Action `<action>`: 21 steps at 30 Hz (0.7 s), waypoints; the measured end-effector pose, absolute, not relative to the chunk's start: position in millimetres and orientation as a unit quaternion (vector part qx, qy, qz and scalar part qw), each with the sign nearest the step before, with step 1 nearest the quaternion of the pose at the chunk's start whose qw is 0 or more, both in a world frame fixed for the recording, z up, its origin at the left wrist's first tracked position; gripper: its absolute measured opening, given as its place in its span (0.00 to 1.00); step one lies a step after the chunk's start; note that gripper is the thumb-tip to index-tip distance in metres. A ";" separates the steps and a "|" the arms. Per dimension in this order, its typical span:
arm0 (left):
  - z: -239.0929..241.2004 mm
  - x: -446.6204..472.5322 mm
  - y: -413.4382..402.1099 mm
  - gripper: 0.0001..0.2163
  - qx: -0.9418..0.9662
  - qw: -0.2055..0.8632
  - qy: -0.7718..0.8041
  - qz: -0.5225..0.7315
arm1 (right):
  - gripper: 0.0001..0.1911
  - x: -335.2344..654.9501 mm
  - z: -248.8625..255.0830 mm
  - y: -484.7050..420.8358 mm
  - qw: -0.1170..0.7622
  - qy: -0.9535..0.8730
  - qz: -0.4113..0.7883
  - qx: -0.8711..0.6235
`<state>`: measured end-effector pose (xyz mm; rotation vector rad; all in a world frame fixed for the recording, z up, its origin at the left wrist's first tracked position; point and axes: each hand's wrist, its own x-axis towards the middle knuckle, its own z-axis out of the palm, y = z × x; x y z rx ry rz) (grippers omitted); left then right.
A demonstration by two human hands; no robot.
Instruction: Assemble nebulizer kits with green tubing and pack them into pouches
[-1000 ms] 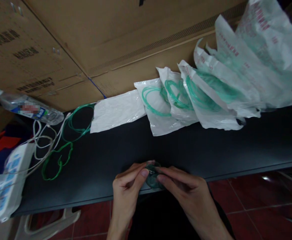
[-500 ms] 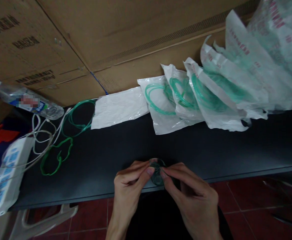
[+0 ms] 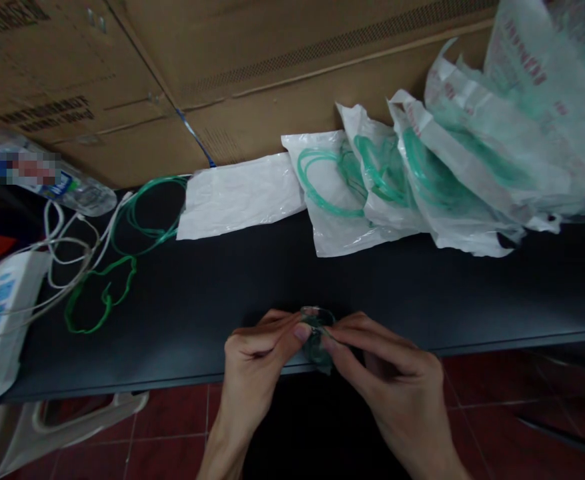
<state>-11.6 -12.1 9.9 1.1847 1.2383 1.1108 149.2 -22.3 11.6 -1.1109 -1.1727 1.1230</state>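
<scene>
Between my two hands, at the front edge of the black table, is a small clear, green-tinted plastic face mask [image 3: 318,348]. My left hand [image 3: 262,360] pinches its left side between thumb and fingers. On the opposite side, the thumb and fingertips of my right hand [image 3: 389,373] are closed on the mask near its middle. The fingers hide much of the mask, and its details are dark and blurred. A green elastic strap [image 3: 131,273] lies loose on the table to the left, apart from both hands.
Clear bags [image 3: 329,230] with coiled green tubing lean in a row at the back right. Beside them lie a flat white packet [image 3: 239,197] and a green tube coil [image 3: 137,220]. White cables, a power strip [image 3: 9,313] and a bottle [image 3: 85,190] are left; cardboard boxes [image 3: 272,60] stand behind.
The view has shifted slightly, so the table items sit higher in the picture. Both hands keep hold of the mask, which appears turned a little between the fingers.
</scene>
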 end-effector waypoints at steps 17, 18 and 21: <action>6.7 -13.7 -10.4 0.04 0.434 0.570 0.514 0.472 | 0.16 145.4 14.5 -23.6 0.545 -0.474 0.450 -0.525; 8.0 -12.9 -9.4 0.05 0.443 0.560 0.516 0.473 | 0.18 143.8 15.3 -24.8 0.554 -0.494 0.411 -0.530; 9.8 -10.4 -8.1 0.08 0.469 0.531 0.523 0.474 | 0.19 139.5 15.7 -27.6 0.568 -0.527 0.338 -0.534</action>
